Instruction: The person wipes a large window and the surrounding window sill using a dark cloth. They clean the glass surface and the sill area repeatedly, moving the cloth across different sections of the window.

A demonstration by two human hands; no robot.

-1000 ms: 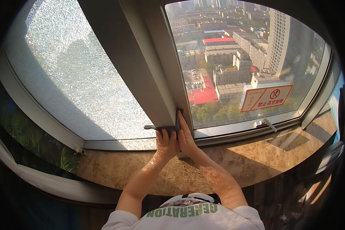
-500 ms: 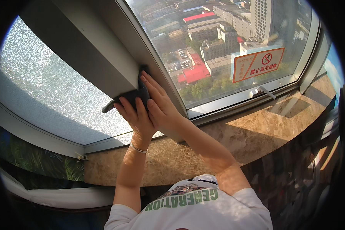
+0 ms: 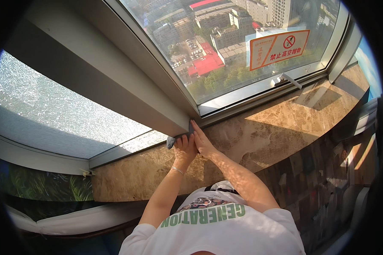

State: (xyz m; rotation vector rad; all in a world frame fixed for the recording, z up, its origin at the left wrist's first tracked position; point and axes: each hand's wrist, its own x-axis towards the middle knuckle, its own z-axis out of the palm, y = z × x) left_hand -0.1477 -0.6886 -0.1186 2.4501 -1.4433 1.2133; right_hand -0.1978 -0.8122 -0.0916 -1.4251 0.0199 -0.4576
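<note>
A grey window post (image 3: 157,111) slants down to the marble sill. A dark grey cloth (image 3: 171,142) is wrapped around the low end of this post, just above the sill. With its fingers bent over the cloth, my left hand (image 3: 185,151) presses it to the post's front face. My right hand (image 3: 205,143) lies along the right side, its fingers together and holding the cloth there. The hands touch at the thumbs. Most of the cloth is hidden beneath them.
The brown marble sill (image 3: 264,140) curves along the window. On the right a pane with a warning sticker (image 3: 279,49) has a window handle (image 3: 290,80) sticking out. Frosted glass (image 3: 55,106) fills the left. White rolled fabric (image 3: 72,219) lies below the sill.
Both hands have slid down the post toward the sill, taking the cloth with them. The view has shifted as well.
</note>
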